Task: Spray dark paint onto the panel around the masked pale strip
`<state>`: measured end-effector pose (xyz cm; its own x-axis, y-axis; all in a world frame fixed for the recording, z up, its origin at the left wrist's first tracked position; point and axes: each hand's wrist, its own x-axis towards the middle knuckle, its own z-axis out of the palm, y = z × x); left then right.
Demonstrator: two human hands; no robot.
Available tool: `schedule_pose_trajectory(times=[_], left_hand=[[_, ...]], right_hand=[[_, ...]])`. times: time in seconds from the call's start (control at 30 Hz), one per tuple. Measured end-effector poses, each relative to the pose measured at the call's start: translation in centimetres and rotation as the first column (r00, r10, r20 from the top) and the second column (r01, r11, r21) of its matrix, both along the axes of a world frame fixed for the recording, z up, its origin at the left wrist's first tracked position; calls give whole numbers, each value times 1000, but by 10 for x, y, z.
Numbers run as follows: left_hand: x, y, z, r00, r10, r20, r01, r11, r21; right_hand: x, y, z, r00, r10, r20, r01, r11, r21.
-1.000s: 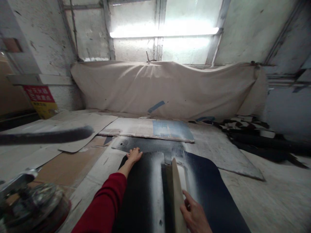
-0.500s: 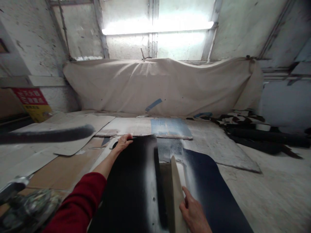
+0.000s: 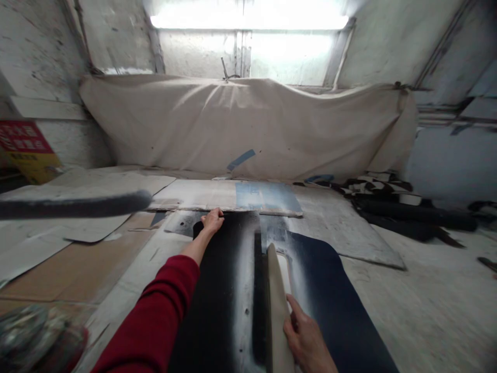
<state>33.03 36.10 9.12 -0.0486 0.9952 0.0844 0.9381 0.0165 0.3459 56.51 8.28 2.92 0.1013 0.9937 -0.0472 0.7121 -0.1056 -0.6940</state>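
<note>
The work surface is a dusty bench covered with overlapping cardboard sheets [image 3: 97,228], backed by a beige drop cloth [image 3: 248,124] hung under a bright window. A black sheet [image 3: 217,290] lies flat on the bench with its long axis running away from the person, its inner edge paled with whitish overspray. The left hand [image 3: 212,221], arm extended in a red sleeve [image 3: 155,321], rests on the far end of this sheet, fingers curled over its top edge in a grip. Beside it, to the right, lies a dark blue rounded sheet [image 3: 330,295]. Between the two sheets a tan strip [image 3: 276,305] stands on edge, parallel to the same axis. The right hand [image 3: 306,342] pinches the strip's near end, thumb against its face. The left hand is therefore at the far end, the right at the near end.
</note>
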Motion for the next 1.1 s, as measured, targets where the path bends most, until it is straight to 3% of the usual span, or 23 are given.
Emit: schedule_pose_trajectory(times=[0.23, 0.33, 0.43, 0.5, 0.57, 0.7, 0.8, 0.9, 1.0, 1.1], left_hand=[[17, -8, -14, 989, 117, -91, -115, 993, 22], [17, -12, -9, 987, 79, -136, -73, 996, 51], [11, -29, 1, 984, 14, -177, 1, 996, 86], [3, -59, 4, 979, -39, -202, 55, 996, 76], [-12, -108, -2, 972, -76, -224, 87, 995, 39], [-52, -233, -37, 963, 19, -271, -55, 990, -127], [-75, -302, -58, 968, 42, -248, -115, 951, -287], [-84, -329, -59, 956, 75, -283, -172, 926, -335], [-84, -330, -49, 931, 95, -353, -220, 917, -332], [-89, -332, -39, 941, 41, -336, -171, 915, -366]], right_hand=[[-7, 1, -5, 991, 40, 131, -49, 997, 65], [-13, 1, -5, 983, 26, 183, -46, 993, 106], [-18, 1, 6, 974, 25, 225, -33, 999, 32], [-22, 2, 19, 974, 68, 216, -54, 996, -72], [-26, 3, 32, 974, 107, 199, -80, 987, -137], [-35, 4, 43, 970, 99, 222, -69, 988, -138], [-40, 3, 44, 968, 87, 236, -61, 992, -113], [-43, 1, 44, 966, 80, 246, -58, 994, -95], [-43, -1, 43, 958, 86, 274, -70, 995, -67], [-43, -2, 40, 946, 91, 312, -85, 996, -31]])
